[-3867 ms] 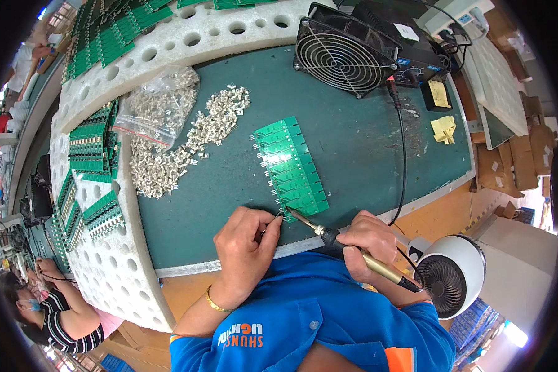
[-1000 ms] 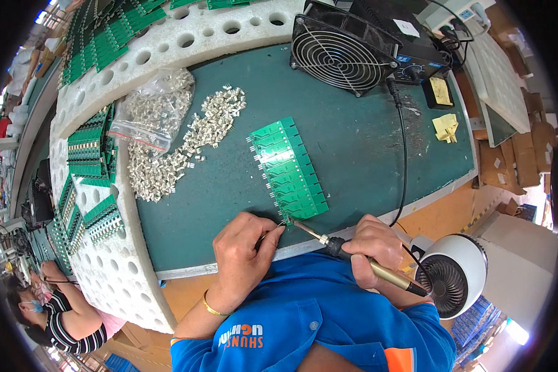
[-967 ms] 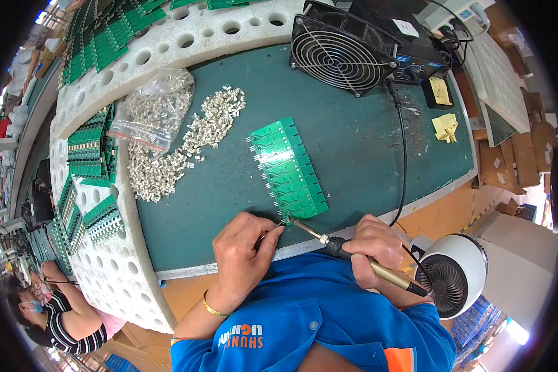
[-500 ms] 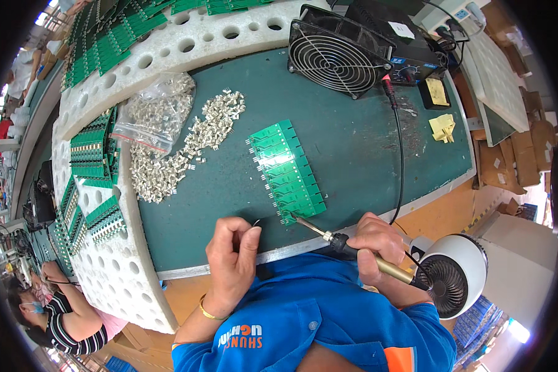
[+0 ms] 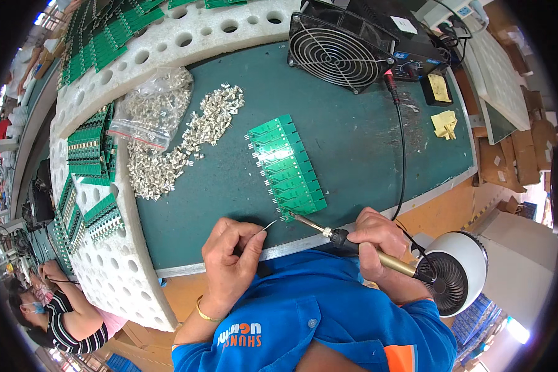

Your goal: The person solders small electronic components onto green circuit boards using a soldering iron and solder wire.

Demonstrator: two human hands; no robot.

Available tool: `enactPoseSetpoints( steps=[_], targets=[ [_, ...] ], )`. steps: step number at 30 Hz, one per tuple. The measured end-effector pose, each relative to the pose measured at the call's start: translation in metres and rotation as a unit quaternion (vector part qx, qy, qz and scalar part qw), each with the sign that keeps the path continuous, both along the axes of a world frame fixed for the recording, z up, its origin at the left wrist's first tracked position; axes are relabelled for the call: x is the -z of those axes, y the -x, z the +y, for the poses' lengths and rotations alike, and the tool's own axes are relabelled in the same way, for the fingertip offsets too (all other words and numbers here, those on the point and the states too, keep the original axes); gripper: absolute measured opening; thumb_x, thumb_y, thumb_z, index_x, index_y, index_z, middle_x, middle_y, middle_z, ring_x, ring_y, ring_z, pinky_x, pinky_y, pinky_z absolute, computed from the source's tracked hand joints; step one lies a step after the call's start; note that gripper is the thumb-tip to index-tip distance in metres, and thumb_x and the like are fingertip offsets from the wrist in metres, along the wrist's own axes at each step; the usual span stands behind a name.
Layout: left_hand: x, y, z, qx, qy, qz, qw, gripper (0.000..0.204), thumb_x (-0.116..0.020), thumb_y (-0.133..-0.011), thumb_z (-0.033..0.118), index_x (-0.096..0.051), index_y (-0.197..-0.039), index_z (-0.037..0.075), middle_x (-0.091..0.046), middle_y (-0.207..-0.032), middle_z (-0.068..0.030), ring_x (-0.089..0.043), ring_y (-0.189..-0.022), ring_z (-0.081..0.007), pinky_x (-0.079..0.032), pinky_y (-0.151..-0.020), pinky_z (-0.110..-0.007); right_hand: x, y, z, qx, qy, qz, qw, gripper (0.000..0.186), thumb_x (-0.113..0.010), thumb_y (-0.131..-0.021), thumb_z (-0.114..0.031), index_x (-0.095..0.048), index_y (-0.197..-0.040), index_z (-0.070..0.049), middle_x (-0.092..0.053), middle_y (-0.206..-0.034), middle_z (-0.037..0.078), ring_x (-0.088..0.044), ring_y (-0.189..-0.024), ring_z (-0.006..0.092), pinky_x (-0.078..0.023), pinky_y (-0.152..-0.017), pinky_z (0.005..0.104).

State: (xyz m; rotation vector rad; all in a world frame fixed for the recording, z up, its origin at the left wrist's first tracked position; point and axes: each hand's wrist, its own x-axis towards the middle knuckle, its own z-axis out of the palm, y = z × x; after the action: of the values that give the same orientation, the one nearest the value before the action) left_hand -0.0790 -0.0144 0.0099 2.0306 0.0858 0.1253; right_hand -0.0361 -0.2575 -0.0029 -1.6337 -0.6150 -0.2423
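A green circuit board panel (image 5: 288,167) lies on the dark green bench mat, with small white connectors along its left edge. In my right hand (image 5: 380,243) is a soldering iron (image 5: 338,237), its tip at the panel's near left corner. My left hand (image 5: 232,251) pinches a thin solder wire (image 5: 269,225) between thumb and forefinger. The wire's free end points toward the iron tip, a short gap away from the board. Left of the panel lies a loose pile of small white connectors (image 5: 214,118), beside a clear plastic bag (image 5: 155,108) of the same parts.
White foam trays (image 5: 115,266) holding green boards line the left and far sides. A black fan (image 5: 338,56) and a soldering station (image 5: 409,62) stand at the far right, near a yellow sponge (image 5: 439,88). A white fan (image 5: 456,273) is beside my right arm. Another person sits at left.
More of the solder wire now shows beyond my left fingers, reaching closer to the board corner. The iron tip stays at about the same spot on the panel.
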Motion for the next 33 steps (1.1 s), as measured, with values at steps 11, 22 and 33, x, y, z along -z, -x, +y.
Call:
enactPoseSetpoints(
  steps=[11, 22, 33],
  targets=[
    [-0.001, -0.001, -0.016, -0.030, -0.003, 0.028, 0.999, 0.009, -0.075, -0.079, -0.003, -0.067, -0.079, 0.002, -0.054, -0.070, -0.0022, -0.050, -0.058, -0.0083, -0.040, -0.052, -0.023, 0.000, 0.008, -0.002, 0.000, 0.032, -0.010, 0.999, 0.006, -0.063, -0.081, -0.002, -0.062, -0.087, -0.001, -0.057, -0.062, 0.008, -0.050, -0.048, 0.0213, -0.041, -0.050, 0.0344],
    [0.003, -0.001, -0.019, -0.034, -0.013, 0.016, 0.999, 0.010, -0.075, -0.078, -0.004, -0.067, -0.078, 0.001, -0.052, -0.070, -0.0018, -0.050, -0.058, -0.0071, -0.040, -0.051, -0.022, 0.003, 0.007, -0.001, -0.006, 0.042, -0.005, 0.999, 0.008, -0.063, -0.079, 0.000, -0.062, -0.087, -0.001, -0.060, -0.065, 0.009, -0.053, -0.051, 0.0216, -0.043, -0.051, 0.0349],
    [0.003, 0.000, -0.018, -0.023, -0.019, 0.026, 0.999, 0.010, -0.074, -0.079, -0.004, -0.066, -0.078, 0.001, -0.054, -0.072, -0.0021, -0.052, -0.058, -0.0067, -0.041, -0.050, -0.022, 0.003, 0.008, 0.000, -0.009, 0.045, -0.017, 0.999, 0.007, -0.065, -0.085, -0.008, -0.062, -0.087, -0.002, -0.059, -0.063, 0.008, -0.052, -0.050, 0.0218, -0.041, -0.051, 0.0347]
  ],
)
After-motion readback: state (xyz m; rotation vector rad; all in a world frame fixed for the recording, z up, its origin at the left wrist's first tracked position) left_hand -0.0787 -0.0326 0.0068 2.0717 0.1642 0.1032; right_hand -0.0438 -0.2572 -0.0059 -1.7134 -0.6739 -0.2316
